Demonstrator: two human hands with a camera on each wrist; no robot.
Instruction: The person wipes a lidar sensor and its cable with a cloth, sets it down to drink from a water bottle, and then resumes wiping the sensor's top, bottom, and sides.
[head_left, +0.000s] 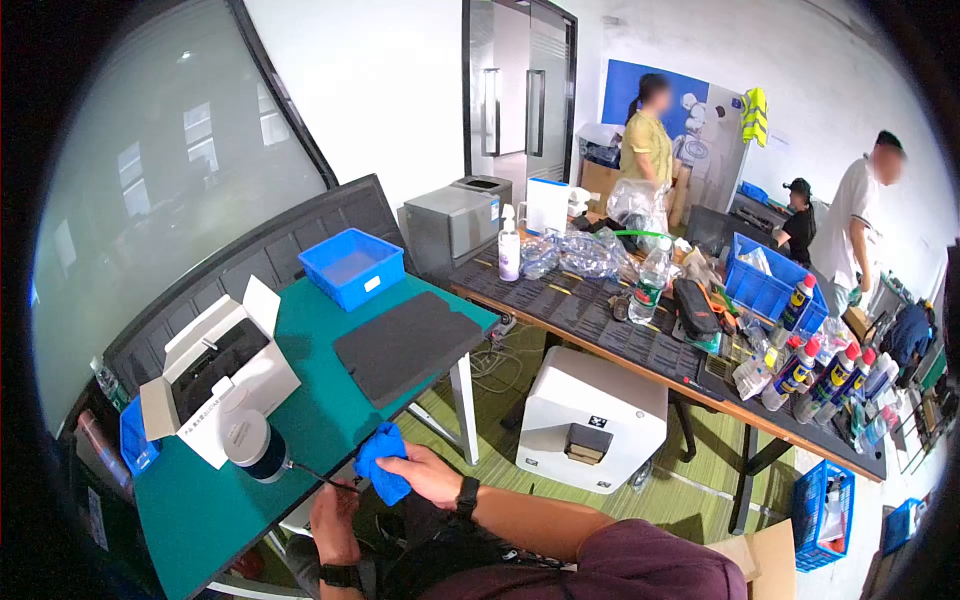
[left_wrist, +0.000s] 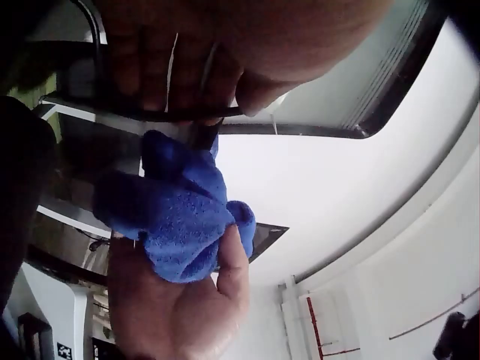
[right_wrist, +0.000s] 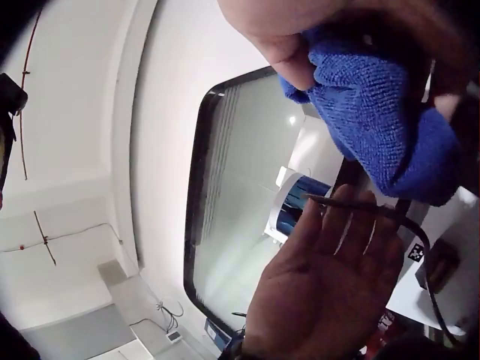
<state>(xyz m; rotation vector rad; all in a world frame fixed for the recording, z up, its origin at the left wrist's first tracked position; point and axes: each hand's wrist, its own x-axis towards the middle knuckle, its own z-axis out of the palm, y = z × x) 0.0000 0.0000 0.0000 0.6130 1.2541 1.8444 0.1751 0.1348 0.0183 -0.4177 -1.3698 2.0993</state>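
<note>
My right hand [head_left: 432, 478] grips a crumpled blue cloth [head_left: 382, 462] at the near side of the green table. Left of it and lower, my left hand [head_left: 335, 525] pinches a thin black cable [right_wrist: 375, 210] between thumb and fingers. In the right wrist view the cable crosses the fingers and hangs down past the palm. The head view shows it running from a white cylindrical device [head_left: 247, 440] with a dark glossy band, at the table's near edge. The cloth [left_wrist: 184, 217] is bunched between right thumb and fingers, close to the cable.
An open white box [head_left: 285, 372] with dark contents stands behind the device. A blue bin [head_left: 352, 265] and a dark grey mat [head_left: 408, 345] lie farther back on the green table [head_left: 320, 415]. To the right is a cluttered table with spray cans [head_left: 790, 372]; several people are beyond.
</note>
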